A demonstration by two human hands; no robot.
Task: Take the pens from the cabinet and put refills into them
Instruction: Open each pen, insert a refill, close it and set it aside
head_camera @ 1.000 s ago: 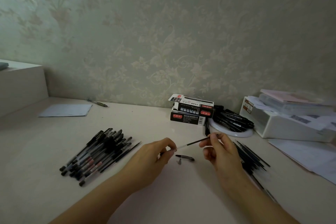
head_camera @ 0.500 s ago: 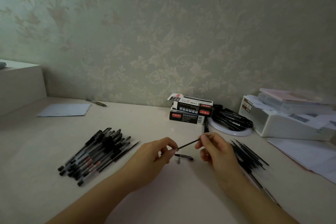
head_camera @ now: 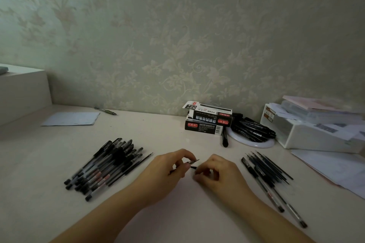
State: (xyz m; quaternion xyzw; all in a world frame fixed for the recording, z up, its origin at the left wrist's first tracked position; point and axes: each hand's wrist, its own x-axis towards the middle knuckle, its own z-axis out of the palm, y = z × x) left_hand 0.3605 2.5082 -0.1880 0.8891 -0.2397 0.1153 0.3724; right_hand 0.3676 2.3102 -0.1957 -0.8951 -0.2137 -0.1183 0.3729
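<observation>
Hands (head_camera: 171,169) closer, refill (head_camera: 192,162) mostly hidden

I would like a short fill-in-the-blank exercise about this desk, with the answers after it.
1. The two black boxes are stacked near the ____.
2. The left hand holds a ____ near the right hand.
3. The big pile of pens lies to the ____ of the hands.
4. The lone green pen lies beside a sheet of ____.

Answers: wall; pen; left; paper

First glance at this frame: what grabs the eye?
Two hands meet at the centre of the desk: the left hand pinches a pen part, the right hand curled close beside it. A heap of black pens lies at left, loose refills and pens at right.
</observation>
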